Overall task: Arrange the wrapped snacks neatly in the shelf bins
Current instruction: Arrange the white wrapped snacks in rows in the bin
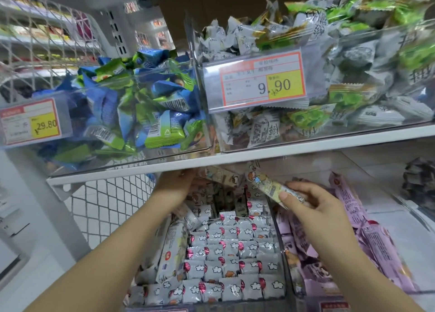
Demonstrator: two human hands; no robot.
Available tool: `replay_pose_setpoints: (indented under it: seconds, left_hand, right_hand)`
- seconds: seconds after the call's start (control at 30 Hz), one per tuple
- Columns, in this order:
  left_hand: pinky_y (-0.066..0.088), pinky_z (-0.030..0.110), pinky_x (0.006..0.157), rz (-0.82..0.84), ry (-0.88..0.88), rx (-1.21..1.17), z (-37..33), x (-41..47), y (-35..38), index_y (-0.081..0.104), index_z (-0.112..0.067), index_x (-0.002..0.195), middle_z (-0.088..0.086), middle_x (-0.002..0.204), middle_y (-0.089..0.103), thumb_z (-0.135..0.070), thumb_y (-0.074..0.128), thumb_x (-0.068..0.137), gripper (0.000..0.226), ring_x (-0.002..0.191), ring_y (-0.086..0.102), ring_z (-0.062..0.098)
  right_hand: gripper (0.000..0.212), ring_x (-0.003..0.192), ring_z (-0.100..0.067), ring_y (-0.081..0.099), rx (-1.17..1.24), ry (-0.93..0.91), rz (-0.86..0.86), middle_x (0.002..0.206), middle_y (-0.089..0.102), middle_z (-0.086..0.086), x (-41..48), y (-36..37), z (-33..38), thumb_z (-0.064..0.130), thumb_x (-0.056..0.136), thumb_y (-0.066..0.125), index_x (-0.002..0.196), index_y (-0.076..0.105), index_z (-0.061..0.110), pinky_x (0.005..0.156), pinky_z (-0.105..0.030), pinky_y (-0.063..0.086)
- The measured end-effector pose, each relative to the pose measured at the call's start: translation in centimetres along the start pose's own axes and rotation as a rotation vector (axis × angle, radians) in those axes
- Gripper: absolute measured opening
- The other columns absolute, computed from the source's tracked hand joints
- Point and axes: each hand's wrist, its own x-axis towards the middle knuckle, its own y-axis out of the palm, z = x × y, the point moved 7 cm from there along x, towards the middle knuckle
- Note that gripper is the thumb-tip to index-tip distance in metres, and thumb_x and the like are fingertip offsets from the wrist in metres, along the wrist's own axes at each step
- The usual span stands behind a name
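rows of white wrapped snacks (230,252) fill the lower bin (286,276) at 6 o'clock. the right hand (315,201), at 4 o'clock, pinches one snack bar (273,185) above them. the left hand (174,184), at 7 o'clock, reaches under the shelf (259,153); i cannot tell its grip.

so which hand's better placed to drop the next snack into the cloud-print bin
Right. The right hand pinches a wrapped snack bar just above the back of the cloud-print bin; the left hand reaches under the shelf, its grip unclear.
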Motion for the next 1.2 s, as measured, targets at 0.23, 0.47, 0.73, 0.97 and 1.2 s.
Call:
replay_pose_setpoints:
  seconds: [0.23, 0.47, 0.73, 0.97, 1.2]
  left_hand:
    - [0.051, 0.022, 0.056, 0.460, -0.111, -0.013, 0.7, -3.5, 2.1, 0.056, -0.018, 0.093, -0.001, 0.067, 0.071, -0.017, 0.051, 0.095, 0.005, 0.061, 0.067, 0.011]
    - [0.052, 0.019, 0.078, 0.782, -0.039, 0.348, -0.2, -4.3, 3.5, 0.059, -0.019, 0.100, -0.007, 0.095, 0.067, -0.019, 0.047, 0.097, 0.012, 0.084, 0.064, 0.002]
    - [0.046, 0.036, 0.096, 0.772, -0.409, -0.022, 1.5, -0.3, 8.3, 0.048, -0.012, 0.129, 0.008, 0.132, 0.051, -0.059, 0.043, 0.083, 0.067, 0.113, 0.056, 0.029]
    - [0.050, 0.025, 0.080, 0.865, -0.153, 0.441, 3.7, 1.9, 10.7, 0.060, -0.016, 0.120, 0.003, 0.115, 0.064, -0.030, 0.045, 0.097, 0.031, 0.092, 0.060, 0.013]
    - [0.054, 0.039, 0.071, 0.971, -0.013, 0.768, 4.7, 2.7, 11.1, 0.054, -0.046, 0.120, -0.003, 0.109, 0.063, -0.018, 0.056, 0.090, 0.040, 0.083, 0.067, 0.019]
  right_hand:
    - [0.015, 0.077, -0.022, 0.064, 0.003, 0.011, 0.006, 0.088, 0.069, -0.006, -0.5, 0.1, 0.3, 0.017, 0.082, 0.069, 0.094, 0.064, 0.024, 0.061, -0.025, 0.048]
    - [0.018, 0.062, -0.011, 0.055, -0.006, 0.020, -0.004, 0.082, 0.065, -0.008, -0.5, -0.3, 0.3, 0.019, 0.082, 0.068, 0.100, 0.065, 0.021, 0.053, -0.019, 0.041]
    - [0.013, 0.042, 0.000, 0.050, 0.025, 0.043, -0.017, 0.071, 0.066, -0.003, -0.2, -0.2, 0.1, 0.019, 0.081, 0.069, 0.092, 0.065, 0.024, 0.040, -0.009, 0.038]
    - [0.014, 0.047, 0.002, 0.056, 0.048, 0.021, -0.004, 0.058, 0.067, 0.006, 0.5, 0.2, -0.1, 0.017, 0.078, 0.072, 0.090, 0.067, 0.023, 0.047, -0.014, 0.043]
    - [0.015, 0.042, 0.002, 0.056, 0.084, 0.011, 0.021, 0.051, 0.064, 0.016, 0.2, 0.2, 0.2, 0.010, 0.078, 0.070, 0.090, 0.066, 0.018, 0.039, -0.007, 0.038]
